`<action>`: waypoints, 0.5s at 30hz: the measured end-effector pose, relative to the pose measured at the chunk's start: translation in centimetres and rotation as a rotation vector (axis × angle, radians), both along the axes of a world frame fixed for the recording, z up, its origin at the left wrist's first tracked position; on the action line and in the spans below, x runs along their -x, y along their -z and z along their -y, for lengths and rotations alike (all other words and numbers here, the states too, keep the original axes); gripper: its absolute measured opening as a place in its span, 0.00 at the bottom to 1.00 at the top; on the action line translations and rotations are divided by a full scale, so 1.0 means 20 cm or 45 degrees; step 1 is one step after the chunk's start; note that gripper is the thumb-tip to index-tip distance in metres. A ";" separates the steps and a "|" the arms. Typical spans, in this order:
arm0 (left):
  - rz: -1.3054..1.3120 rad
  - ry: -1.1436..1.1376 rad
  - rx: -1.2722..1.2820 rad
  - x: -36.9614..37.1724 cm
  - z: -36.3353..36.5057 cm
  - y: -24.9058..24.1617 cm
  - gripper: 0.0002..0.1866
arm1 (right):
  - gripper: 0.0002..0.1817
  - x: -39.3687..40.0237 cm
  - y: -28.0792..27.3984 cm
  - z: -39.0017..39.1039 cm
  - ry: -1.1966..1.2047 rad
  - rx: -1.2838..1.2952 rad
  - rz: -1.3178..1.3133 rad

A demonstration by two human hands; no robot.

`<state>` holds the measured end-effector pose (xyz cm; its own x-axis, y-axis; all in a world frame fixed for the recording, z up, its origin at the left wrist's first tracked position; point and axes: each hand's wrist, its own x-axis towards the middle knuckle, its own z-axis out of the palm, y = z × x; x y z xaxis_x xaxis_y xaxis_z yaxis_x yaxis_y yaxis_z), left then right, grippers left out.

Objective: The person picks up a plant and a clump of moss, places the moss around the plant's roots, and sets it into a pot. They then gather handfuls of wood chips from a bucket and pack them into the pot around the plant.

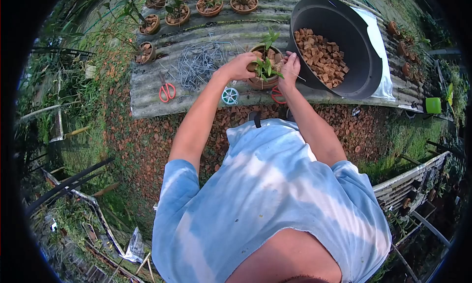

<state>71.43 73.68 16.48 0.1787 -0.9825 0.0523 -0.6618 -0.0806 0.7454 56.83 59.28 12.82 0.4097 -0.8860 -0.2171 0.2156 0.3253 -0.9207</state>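
A clay pot [259, 84] with a small green orchid-like plant [266, 68] and brown chunks inside stands at the table's front edge. My left hand [240, 67] is closed at the pot's left rim, its fingertips on the plant's lower part and partly hidden by leaves. On the opposite side, my right hand [291, 69] is pinched around a thin pale wire, whose end sticks out beside the palm. Red-handled scissors [278, 95] lie partly hidden under my right wrist. A teal, wheel-shaped spool [229, 95] sits just left of the pot.
A large black tub [366, 61] of brown chunks [322, 57] leans open toward me at right, over a white sack [381, 81]. Bent wires [201, 61] are heaped at left near other red-handled scissors [167, 92]. Several potted plants [209, 6] line the back of the corrugated tabletop [147, 106].
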 end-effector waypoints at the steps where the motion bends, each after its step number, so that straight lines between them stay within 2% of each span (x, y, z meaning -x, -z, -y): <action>1: 0.048 -0.016 -0.028 0.01 0.01 -0.02 0.26 | 0.18 0.00 0.00 0.00 0.027 0.013 -0.011; 6: 0.215 -0.034 -0.117 0.03 0.06 0.02 0.25 | 0.19 0.00 0.00 -0.04 0.105 0.010 -0.076; 8: 0.175 -0.005 -0.102 0.01 0.07 0.04 0.24 | 0.19 -0.01 0.00 -0.03 0.113 -0.024 -0.070; 15: 0.136 -0.001 -0.108 0.02 0.06 0.00 0.22 | 0.24 -0.06 0.04 -0.08 0.134 0.225 -0.207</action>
